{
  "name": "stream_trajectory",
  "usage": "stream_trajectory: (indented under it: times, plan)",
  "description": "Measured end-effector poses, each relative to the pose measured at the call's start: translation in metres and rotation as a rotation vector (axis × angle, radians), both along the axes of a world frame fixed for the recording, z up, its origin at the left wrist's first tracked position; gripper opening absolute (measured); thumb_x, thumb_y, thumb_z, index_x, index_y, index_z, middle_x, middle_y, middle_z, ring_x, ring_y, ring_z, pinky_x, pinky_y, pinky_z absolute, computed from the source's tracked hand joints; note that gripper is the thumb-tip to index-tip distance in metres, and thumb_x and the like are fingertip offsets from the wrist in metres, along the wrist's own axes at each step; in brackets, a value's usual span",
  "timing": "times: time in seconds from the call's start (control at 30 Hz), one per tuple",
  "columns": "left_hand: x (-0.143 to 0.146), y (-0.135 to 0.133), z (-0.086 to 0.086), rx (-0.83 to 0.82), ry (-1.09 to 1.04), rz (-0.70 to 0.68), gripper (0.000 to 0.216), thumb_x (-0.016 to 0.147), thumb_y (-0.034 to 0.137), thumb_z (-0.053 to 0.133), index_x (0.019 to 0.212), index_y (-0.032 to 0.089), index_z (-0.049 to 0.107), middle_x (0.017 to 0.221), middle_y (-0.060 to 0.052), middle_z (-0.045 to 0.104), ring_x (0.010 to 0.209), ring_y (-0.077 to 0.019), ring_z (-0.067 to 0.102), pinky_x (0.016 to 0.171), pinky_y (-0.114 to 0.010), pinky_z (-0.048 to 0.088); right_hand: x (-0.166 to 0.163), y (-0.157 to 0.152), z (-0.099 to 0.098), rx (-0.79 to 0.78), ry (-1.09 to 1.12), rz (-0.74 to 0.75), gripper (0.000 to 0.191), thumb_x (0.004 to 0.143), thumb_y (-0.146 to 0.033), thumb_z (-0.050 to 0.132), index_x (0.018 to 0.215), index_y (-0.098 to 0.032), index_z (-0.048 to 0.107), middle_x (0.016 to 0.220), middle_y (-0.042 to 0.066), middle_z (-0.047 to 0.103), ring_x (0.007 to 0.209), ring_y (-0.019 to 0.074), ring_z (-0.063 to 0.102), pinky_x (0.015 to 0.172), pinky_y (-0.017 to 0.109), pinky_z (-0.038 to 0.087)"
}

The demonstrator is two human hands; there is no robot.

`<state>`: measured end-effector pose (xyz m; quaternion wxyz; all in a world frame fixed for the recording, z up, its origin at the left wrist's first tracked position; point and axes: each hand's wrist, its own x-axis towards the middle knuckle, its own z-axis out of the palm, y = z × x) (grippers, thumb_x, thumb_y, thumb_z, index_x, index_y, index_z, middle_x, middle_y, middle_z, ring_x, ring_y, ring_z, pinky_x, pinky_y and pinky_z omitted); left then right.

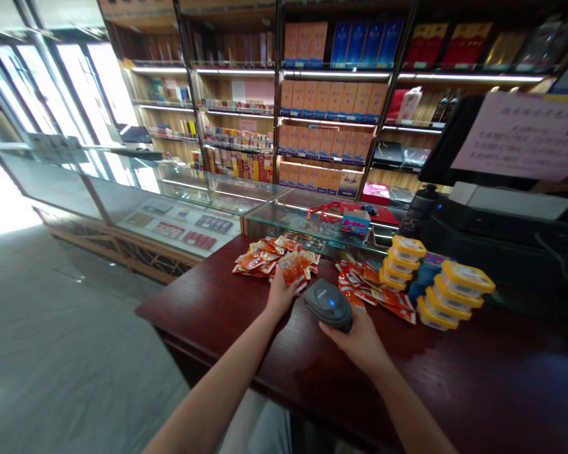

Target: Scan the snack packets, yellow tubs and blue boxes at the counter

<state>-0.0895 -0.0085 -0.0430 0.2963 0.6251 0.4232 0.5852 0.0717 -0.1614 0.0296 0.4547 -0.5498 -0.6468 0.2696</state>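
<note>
My left hand (281, 295) is closed on an orange snack packet (292, 267), held at the near side of a loose pile of similar packets (258, 257). In my right hand (360, 337) is a dark grey barcode scanner (328, 302) with a small blue light on top. Its head points left, toward the held packet. Behind the scanner a second pile of orange packets (360, 281) lies on the dark red wooden counter (208, 302). The scanner covers part of that pile's near edge.
Two stacks of yellow-lidded plastic tubs, one at the back (400, 261) and one nearer (454, 295), stand right of the packets. A dark monitor with a paper sheet (520, 135) rises at the right. A glass display case (208, 195) borders the counter; boxed goods fill shelves (331, 98) behind.
</note>
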Motion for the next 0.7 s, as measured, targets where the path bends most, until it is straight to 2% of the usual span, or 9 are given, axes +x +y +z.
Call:
stream_trajectory:
  times: [0.17, 0.23, 0.37, 0.43, 0.53, 0.6, 0.7]
  plan:
    - [-0.001, 0.001, -0.003, 0.043, 0.057, 0.009, 0.05, 0.073, 0.019, 0.068, 0.119, 0.016, 0.05, 0.116, -0.013, 0.063, 0.11, -0.0271, 0.06, 0.098, -0.044, 0.046, -0.004, 0.0, -0.006, -0.072, 0.043, -0.026, 0.021, 0.072, -0.034, 0.064, 0.081, -0.015, 0.066, 0.058, 0.002, 0.064, 0.048, 0.0147, 0.055, 0.047, 0.024, 0.043]
    - [-0.001, 0.0, -0.001, 0.014, 0.047, 0.021, 0.05, 0.072, 0.019, 0.07, 0.118, 0.017, 0.05, 0.115, -0.013, 0.063, 0.11, -0.0271, 0.059, 0.097, -0.044, 0.047, -0.003, 0.001, -0.008, -0.066, 0.042, -0.043, 0.021, 0.072, -0.035, 0.064, 0.08, -0.015, 0.066, 0.058, 0.003, 0.064, 0.052, 0.0166, 0.057, 0.049, 0.025, 0.045]
    - [0.002, -0.005, 0.005, -0.102, -0.032, 0.003, 0.051, 0.07, 0.021, 0.073, 0.116, 0.018, 0.051, 0.108, -0.01, 0.065, 0.1, -0.0247, 0.064, 0.084, -0.04, 0.055, 0.003, 0.0, -0.008, 0.02, -0.036, -0.051, 0.021, 0.072, -0.032, 0.063, 0.086, -0.017, 0.067, 0.08, 0.007, 0.071, 0.075, 0.0218, 0.065, 0.067, 0.029, 0.049]
    - [0.003, -0.007, 0.007, -0.162, -0.087, -0.036, 0.053, 0.07, 0.024, 0.073, 0.118, 0.018, 0.051, 0.108, -0.01, 0.065, 0.09, -0.0229, 0.066, 0.072, -0.036, 0.058, 0.01, -0.004, -0.008, 0.029, -0.186, -0.076, 0.02, 0.072, -0.031, 0.062, 0.088, -0.02, 0.067, 0.083, 0.006, 0.071, 0.079, 0.0223, 0.065, 0.067, 0.028, 0.046]
    - [0.003, -0.012, 0.011, -0.202, -0.127, -0.103, 0.049, 0.07, 0.028, 0.073, 0.114, 0.018, 0.054, 0.104, -0.009, 0.066, 0.077, -0.0203, 0.067, 0.057, -0.032, 0.057, 0.023, -0.012, -0.012, -0.011, -0.528, -0.153, 0.017, 0.071, -0.027, 0.06, 0.087, -0.023, 0.064, 0.077, 0.004, 0.07, 0.073, 0.0218, 0.065, 0.06, 0.026, 0.04]
    - [0.002, -0.014, 0.014, -0.192, -0.109, -0.132, 0.039, 0.07, 0.029, 0.072, 0.105, 0.016, 0.06, 0.097, -0.008, 0.068, 0.072, -0.0189, 0.066, 0.056, -0.03, 0.057, 0.034, -0.017, -0.019, 0.001, -0.692, -0.204, 0.019, 0.071, -0.024, 0.058, 0.089, -0.022, 0.063, 0.078, 0.004, 0.07, 0.072, 0.0215, 0.064, 0.06, 0.026, 0.037]
    - [0.003, -0.015, 0.016, -0.183, -0.085, -0.155, 0.03, 0.066, 0.029, 0.074, 0.09, 0.014, 0.064, 0.086, -0.006, 0.07, 0.069, -0.0177, 0.066, 0.055, -0.027, 0.056, 0.049, -0.023, -0.034, 0.087, -0.79, -0.269, 0.025, 0.072, -0.021, 0.056, 0.097, -0.019, 0.062, 0.086, 0.006, 0.07, 0.077, 0.0217, 0.064, 0.065, 0.027, 0.039]
